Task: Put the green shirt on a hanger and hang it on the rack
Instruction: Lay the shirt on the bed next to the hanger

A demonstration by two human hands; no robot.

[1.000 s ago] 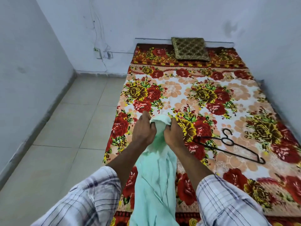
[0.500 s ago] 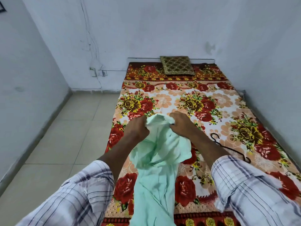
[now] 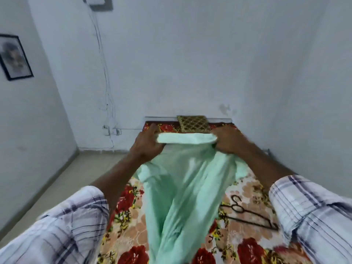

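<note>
Room: pale blue-white walls [image 3: 190,63] on three sides, with a tiled floor [image 3: 62,187] along the left. Bed [image 3: 133,221] fills the lower middle and right. It has a red, yellow and peach floral cover, and its far end is against the back wall. Framed picture [image 3: 15,57] hangs on the left wall. Thin cable [image 3: 103,73] runs down the back wall to sockets [image 3: 112,131] just left of the bed. Gold-patterned cushion [image 3: 193,124] lies at the bed's far end.

Green shirt [image 3: 182,187]: held up above the bed, top edge stretched level between the two hands, the rest hanging in loose folds toward the camera. Some motion blur. Both arms reach forward, in checked sleeves [image 3: 57,225]. Left hand [image 3: 147,143] has its fingers curled tight over the shirt's left top corner. Right hand [image 3: 228,141] clenches the right corner likewise, knuckles up. Black hanger [image 3: 245,212] lies flat on the cover, just right of the hanging cloth and apart from both hands.
</note>
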